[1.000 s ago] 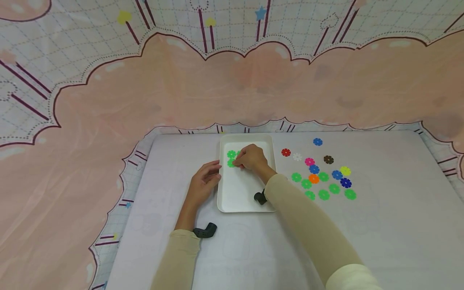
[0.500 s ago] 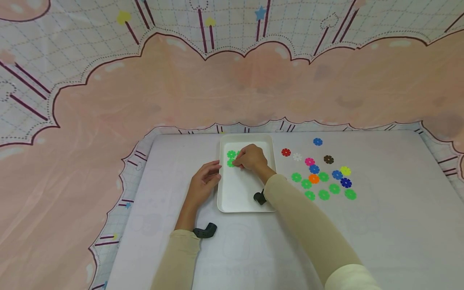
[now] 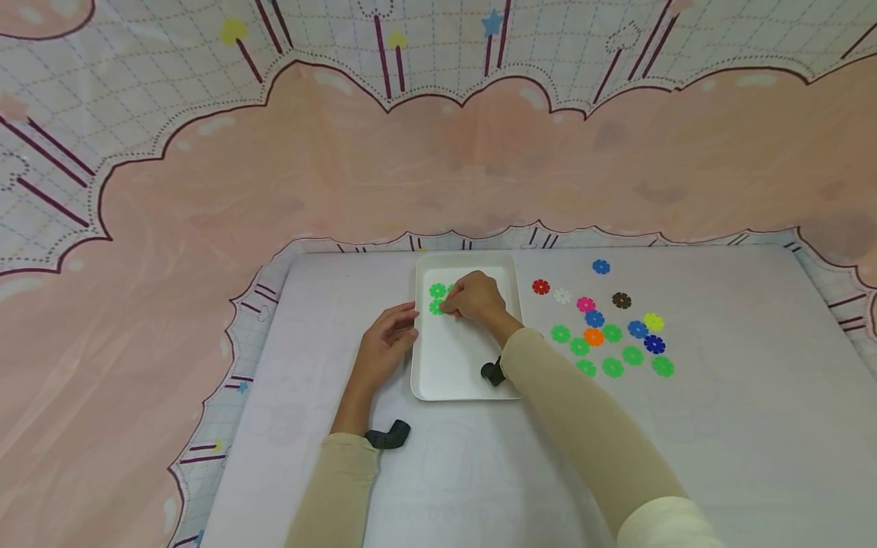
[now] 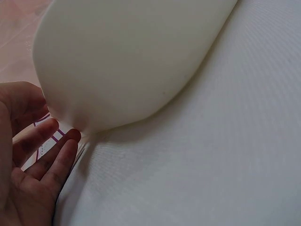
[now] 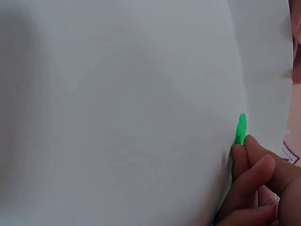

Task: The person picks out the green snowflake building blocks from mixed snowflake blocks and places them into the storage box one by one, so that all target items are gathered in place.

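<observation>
A white rectangular tray (image 3: 448, 373) lies on the table with a small group of green notched plastic discs (image 3: 437, 291) near its far left corner. My right hand (image 3: 477, 297) reaches over the tray and pinches the edge of a green disc (image 5: 241, 128) between thumb and finger; part of the group is hidden behind this hand. At the tray's left side is my left hand (image 3: 384, 352), its fingers loosely bent and fingertips (image 4: 73, 135) against the outer wall (image 4: 117, 70). Nothing is gripped in the left hand.
Right of the tray, loose notched discs lie scattered: several green ones (image 3: 633, 355), plus red (image 3: 540, 287), orange (image 3: 593, 337), brown (image 3: 621, 301), yellow (image 3: 654, 321) and blue (image 3: 601, 267) among others. A patterned cloth (image 3: 479, 167) hangs behind the white table (image 3: 754, 426).
</observation>
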Demonstrator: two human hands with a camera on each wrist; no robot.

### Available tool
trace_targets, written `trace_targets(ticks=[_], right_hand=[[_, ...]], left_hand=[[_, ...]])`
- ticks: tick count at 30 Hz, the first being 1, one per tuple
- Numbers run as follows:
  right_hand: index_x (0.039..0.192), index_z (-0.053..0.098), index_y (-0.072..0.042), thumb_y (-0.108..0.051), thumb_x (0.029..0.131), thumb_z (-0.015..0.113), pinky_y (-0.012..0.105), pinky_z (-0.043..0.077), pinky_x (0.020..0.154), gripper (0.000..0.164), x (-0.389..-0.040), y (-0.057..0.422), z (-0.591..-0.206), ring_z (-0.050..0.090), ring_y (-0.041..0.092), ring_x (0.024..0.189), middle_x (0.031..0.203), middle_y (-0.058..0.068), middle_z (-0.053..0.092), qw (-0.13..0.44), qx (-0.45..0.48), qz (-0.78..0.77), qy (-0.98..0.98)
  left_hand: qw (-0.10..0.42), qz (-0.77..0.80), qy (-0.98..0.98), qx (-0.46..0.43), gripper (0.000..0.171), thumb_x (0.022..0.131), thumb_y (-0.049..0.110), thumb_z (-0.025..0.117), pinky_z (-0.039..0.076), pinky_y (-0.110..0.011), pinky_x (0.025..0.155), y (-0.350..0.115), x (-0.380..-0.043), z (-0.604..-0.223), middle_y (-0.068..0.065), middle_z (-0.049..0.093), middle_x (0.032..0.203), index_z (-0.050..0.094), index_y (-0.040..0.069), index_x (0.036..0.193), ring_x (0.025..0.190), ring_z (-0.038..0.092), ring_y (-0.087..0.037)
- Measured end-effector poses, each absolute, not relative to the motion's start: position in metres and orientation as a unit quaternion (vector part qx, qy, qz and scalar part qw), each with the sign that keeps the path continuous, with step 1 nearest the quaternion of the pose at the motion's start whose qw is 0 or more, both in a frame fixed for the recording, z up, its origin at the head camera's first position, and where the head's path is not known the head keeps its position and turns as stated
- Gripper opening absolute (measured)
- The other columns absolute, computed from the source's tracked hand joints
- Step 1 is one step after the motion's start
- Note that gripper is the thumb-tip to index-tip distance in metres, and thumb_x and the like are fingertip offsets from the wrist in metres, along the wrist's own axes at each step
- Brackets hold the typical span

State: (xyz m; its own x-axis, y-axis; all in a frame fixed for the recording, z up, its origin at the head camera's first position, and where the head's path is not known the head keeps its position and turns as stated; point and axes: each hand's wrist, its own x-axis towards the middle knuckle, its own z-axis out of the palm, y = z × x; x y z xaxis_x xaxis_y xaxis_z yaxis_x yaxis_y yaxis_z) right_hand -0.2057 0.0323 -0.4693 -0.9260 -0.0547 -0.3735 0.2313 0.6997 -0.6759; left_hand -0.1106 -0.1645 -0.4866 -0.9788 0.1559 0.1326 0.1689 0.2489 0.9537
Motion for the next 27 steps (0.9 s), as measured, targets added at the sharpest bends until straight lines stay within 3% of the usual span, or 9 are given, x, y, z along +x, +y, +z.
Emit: trace_targets(ticks=[9,16,27], right_hand=[[0.075,0.073,-0.011,-0.020,0.080,0.087,0.021,0.042,0.053,0.018,-0.209,0.037,-0.468,0.057,0.008,0.054,0.056,-0.002,0.065,0.194,0.025,-0.436,0.879],[0.078,0.075,-0.011,-0.023,0.082,0.086,0.025,0.043,0.058,0.017,-0.208,0.042,-0.458,0.063,0.014,0.062,0.061,0.000,0.068,0.197,0.007,-0.442,0.875],[0.076,0.077,-0.013,-0.023,0.081,0.087,0.025,0.043,0.056,0.015,-0.204,0.056,-0.444,0.067,0.020,0.067,0.072,0.002,0.073,0.212,-0.048,-0.439,0.872]], left_hand=[[0.011,-0.608,-0.786,-0.113,0.033,0.097,-0.002,0.063,0.054,-0.030,0.106,-0.165,-0.111,-0.488,-0.026,0.052,0.147,0.062,-0.011,0.128,0.130,0.058,-0.040],[0.007,-0.603,-0.790,-0.110,0.034,0.097,-0.002,0.063,0.053,-0.026,0.105,-0.165,-0.111,-0.485,-0.024,0.053,0.147,0.061,-0.011,0.129,0.130,0.059,-0.039],[0.000,-0.605,-0.790,-0.101,0.033,0.096,-0.003,0.063,0.052,-0.017,0.103,-0.167,-0.115,-0.496,-0.024,0.053,0.148,0.062,-0.009,0.128,0.130,0.059,-0.038]])
